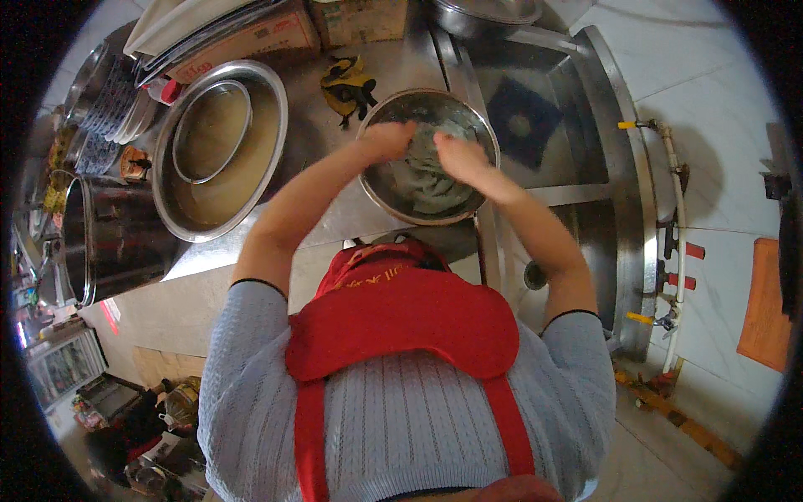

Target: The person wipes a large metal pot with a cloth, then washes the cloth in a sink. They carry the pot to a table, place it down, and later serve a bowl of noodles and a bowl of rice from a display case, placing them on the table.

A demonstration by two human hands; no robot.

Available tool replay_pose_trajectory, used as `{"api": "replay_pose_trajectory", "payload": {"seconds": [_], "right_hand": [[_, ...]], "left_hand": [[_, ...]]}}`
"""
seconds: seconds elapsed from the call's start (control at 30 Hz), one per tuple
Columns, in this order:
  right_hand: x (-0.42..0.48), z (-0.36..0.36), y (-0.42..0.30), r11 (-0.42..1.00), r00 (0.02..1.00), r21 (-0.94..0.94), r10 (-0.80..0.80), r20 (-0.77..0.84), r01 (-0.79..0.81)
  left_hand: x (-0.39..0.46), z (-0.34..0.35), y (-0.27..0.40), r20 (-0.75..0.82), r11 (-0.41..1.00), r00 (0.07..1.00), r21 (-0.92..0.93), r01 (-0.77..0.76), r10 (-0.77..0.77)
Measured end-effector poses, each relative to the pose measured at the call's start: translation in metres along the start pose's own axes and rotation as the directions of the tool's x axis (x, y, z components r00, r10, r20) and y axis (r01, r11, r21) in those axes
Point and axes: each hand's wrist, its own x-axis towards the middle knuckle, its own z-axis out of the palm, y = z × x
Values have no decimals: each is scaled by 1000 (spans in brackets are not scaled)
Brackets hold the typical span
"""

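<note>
A round metal bowl [492, 143] stands at the counter's edge beside the sink, with a wet, pale greenish-grey cloth [433, 188] bunched inside. Over the bowl's left part, my left hand [390, 140] is closed on the cloth. My right hand [461, 157] grips another part of it, a short way to the right. Both hands are slightly blurred, and folds of the cloth hang below them. A yellow and black cloth or glove [346, 85] lies on the counter just behind the bowl's left side.
Left of the bowl, a large metal basin [283, 144] holds cloudy liquid and a smaller round vessel [249, 119]. A tall metal pot [119, 238] stands further left. Steel sinks [558, 194] adjoin on the right, with yellow-handled taps [640, 319] along the wall.
</note>
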Motion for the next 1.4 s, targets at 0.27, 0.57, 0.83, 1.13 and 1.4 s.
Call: {"api": "replay_pose_trajectory", "payload": {"seconds": [0.27,0.57,0.83,1.13,1.4], "right_hand": [[20,59,7,992,998,115,60,5,-61],[7,-163,-9,530,910,752,-103,-401,392],[-42,-325,-61,336,793,783,144,-591,523],[-51,-153,9,389,935,891,162,-315,233],[-14,-66,-13,783,882,593,131,-453,188]], "left_hand": [[-2,-5,31,73,991,989,42,129,-132],[-44,-180,86,-770,865,630,-244,-439,103],[-46,-146,107,-424,479,892,-757,-445,158],[-22,-112,62,-442,674,891,-691,-261,-108],[-13,-110,68,-354,951,928,-232,-204,112]]}}
